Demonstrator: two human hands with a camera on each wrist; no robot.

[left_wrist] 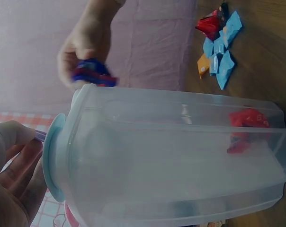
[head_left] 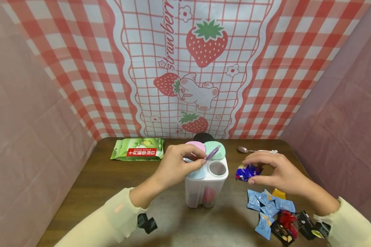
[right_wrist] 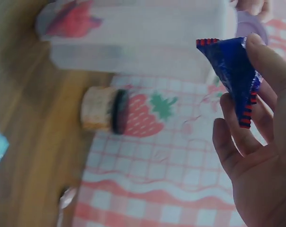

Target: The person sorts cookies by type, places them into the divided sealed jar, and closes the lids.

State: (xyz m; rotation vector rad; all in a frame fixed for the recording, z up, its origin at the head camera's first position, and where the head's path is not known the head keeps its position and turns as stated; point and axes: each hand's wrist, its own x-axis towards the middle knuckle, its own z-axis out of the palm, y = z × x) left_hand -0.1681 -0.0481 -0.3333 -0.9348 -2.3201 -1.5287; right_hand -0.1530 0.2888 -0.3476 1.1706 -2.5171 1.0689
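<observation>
A clear plastic storage canister (head_left: 201, 192) with several round lids stands upright mid-table. My left hand (head_left: 179, 159) pinches its purple lid (head_left: 212, 152), which is tilted up beside a round uncovered opening (head_left: 217, 168). Pink (head_left: 196, 145), mint (head_left: 215, 150) and pale blue (head_left: 196, 174) lids lie flat on top. Inside, low down, is a red packet (left_wrist: 247, 125). To the right of the canister, my right hand (head_left: 276, 169) holds a shiny blue-purple snack packet (right_wrist: 233, 68) between thumb and fingers, above the table and apart from the opening.
Several light-blue packets (head_left: 269, 209), an orange one (head_left: 279, 193), a red one (head_left: 288, 221) and black ones lie at front right. Behind the canister stands a black-lidded jar (right_wrist: 102, 109). A spoon (head_left: 243, 149) lies back right, a green wipes pack (head_left: 139, 149) back left.
</observation>
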